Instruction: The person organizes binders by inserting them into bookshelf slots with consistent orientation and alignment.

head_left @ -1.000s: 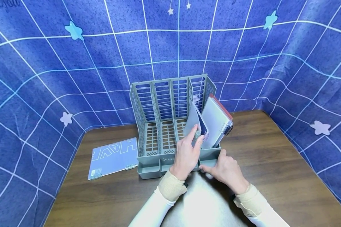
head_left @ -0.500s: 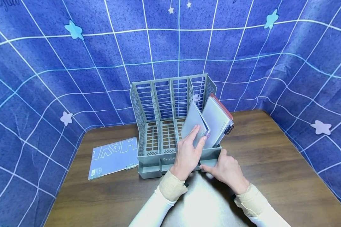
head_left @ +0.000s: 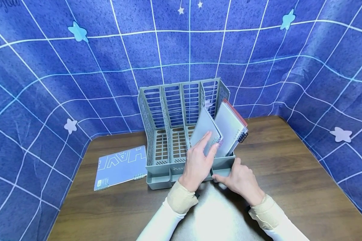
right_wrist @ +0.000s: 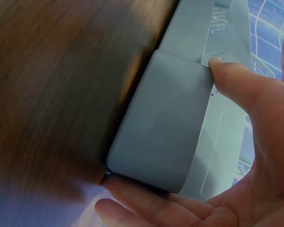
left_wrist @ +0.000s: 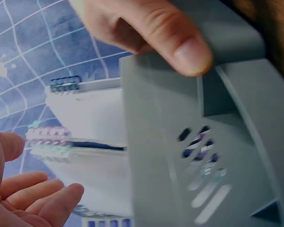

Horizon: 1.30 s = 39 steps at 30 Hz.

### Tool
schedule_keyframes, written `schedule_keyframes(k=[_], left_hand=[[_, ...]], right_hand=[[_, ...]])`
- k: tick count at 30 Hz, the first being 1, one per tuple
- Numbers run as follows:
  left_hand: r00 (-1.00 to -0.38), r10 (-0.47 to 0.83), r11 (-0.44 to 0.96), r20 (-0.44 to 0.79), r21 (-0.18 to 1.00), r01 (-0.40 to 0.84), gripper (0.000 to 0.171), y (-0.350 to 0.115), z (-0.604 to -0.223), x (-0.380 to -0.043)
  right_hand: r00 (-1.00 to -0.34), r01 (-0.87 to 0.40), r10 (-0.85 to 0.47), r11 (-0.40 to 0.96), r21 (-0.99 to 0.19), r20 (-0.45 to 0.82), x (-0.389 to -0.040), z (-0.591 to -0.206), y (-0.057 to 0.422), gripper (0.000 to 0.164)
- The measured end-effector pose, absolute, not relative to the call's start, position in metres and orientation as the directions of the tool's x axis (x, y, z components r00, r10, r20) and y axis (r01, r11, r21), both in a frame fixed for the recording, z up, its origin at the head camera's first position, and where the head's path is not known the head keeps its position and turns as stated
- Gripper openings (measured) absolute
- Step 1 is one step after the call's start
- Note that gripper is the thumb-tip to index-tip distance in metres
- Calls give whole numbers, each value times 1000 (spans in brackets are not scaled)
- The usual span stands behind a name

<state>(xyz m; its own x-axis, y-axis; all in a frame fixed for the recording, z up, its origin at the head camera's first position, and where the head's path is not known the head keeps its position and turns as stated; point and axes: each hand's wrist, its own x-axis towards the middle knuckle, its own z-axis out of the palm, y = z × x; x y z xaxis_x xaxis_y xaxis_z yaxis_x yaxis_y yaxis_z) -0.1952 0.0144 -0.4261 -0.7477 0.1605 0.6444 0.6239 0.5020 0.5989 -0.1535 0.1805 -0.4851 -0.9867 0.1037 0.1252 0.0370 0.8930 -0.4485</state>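
In the head view, a grey file organizer (head_left: 157,169) with upright dividers stands on the table. Spiral notebooks lean in its rightmost slot. My left hand (head_left: 197,165) has its fingers against the face of a pale spiral notebook (head_left: 202,129), the thumb by the coils. In the left wrist view, the fingers of that left hand (left_wrist: 33,194) look extended and loose. More spiral notebooks (head_left: 229,125), one red-backed, lean to the right. My right hand (head_left: 241,179) grips the organizer's front right corner, thumb on the tray rim and fingers around the side, as the right wrist view shows.
A blue spiral notebook (head_left: 120,167) with white outline lettering lies flat on the wooden table (head_left: 289,167), left of the organizer. Blue star-patterned cloth (head_left: 175,43) hangs behind and along both sides. A bright pale patch (head_left: 214,214) shows between the forearms.
The pale notebook and the dark one behind it have come together, their coil ends shifting a little. My left hand has barely moved; the right hand has stayed on the corner.
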Motion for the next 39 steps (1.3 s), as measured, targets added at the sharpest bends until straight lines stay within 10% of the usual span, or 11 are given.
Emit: schedule_keyframes(k=[24,39], left_hand=[[-617,-49,541,786,540,645,32,-105,-381,-188],[-816,-40,789,577,519,328,44,-220,-408,-199]], right_hand=[[-989,70,122,891,-448,87,-154,-487,182,96],[-989,68,118,894,-443,86,-154,-484,182,96]])
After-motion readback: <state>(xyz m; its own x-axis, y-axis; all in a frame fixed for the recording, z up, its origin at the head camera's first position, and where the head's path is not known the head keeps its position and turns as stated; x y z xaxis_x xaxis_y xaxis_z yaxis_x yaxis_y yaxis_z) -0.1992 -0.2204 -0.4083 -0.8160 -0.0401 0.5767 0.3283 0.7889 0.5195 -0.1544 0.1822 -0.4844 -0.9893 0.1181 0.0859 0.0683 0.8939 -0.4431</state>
